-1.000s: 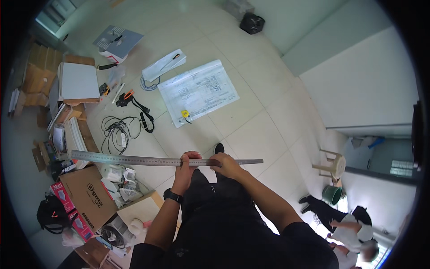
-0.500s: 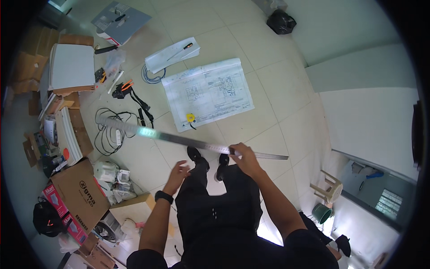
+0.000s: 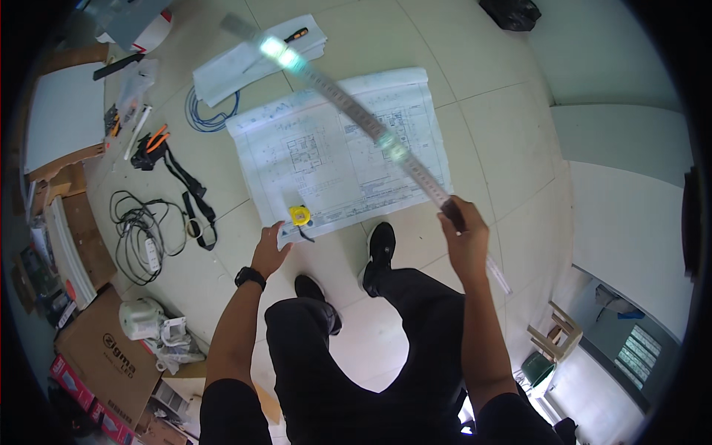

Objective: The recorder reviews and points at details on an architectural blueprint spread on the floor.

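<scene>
My right hand (image 3: 467, 237) is closed around a long steel ruler (image 3: 345, 104) near its lower end. The ruler slants up to the far left above a large printed floor plan (image 3: 326, 178), and bright glare lies on its metal. At the plan's near left corner is my left hand (image 3: 271, 251), its fingers apart; whether they touch the paper I cannot tell. Just beyond those fingers a yellow tape measure (image 3: 300, 215) with a dark strap sits on the plan. Past the plan, a folded stack of white sheets (image 3: 248, 63) carries a screwdriver (image 3: 297, 35).
Coiled blue cable (image 3: 208, 119) lies by the sheets. To the left are orange-handled pliers (image 3: 157, 139) in a black tool belt (image 3: 185, 178), and a black extension cord (image 3: 141, 237). Cardboard boxes (image 3: 104, 356) line the left side. A stool (image 3: 555, 332) and green bucket (image 3: 537, 367) stand right.
The ruler has swung from nearly crosswise to a steep slant over the plan. My left hand has reached forward to the plan's corner, and I have bent closer to the floor.
</scene>
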Demonstrator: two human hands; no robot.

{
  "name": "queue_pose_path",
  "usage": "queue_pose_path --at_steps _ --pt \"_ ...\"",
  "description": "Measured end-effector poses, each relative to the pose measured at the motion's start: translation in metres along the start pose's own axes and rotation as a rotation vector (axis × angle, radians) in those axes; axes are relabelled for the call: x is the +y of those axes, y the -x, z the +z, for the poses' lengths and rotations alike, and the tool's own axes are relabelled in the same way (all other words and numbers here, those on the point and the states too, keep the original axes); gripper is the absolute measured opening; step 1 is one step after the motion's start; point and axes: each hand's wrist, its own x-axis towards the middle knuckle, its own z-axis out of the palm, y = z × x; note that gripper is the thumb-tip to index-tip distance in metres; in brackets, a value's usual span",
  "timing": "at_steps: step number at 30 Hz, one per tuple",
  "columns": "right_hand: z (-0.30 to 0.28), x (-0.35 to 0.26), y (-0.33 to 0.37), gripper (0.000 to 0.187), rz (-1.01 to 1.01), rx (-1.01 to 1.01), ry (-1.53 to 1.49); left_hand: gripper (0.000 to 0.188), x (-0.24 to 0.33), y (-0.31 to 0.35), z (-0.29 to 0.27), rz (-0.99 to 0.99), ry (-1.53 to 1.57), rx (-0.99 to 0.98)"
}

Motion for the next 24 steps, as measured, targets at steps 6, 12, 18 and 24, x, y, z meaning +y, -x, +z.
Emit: queue_pose_path --at_steps 6,12,18,24 --pt "-0.002 0.048 -0.041 0.038 0.136 0.008 -0.023 0.090 -0.037 -0.094 0.063 0.311 -0.381 -0.033" --pt "-0.012 0.049 -0.038 0.039 0.166 0.027 -0.020 0.078 -0.076 -0.128 0.084 0.399 -0.597 -0.033" --pt "-0.011 0.042 -0.039 0.040 0.154 0.019 0.059 0.062 -0.108 -0.116 0.091 0.050 -0.359 0.190" --pt "-0.003 0.033 -0.043 0.038 0.191 -0.016 0.152 0.038 -0.245 -0.009 0.092 -0.616 -0.579 0.331"
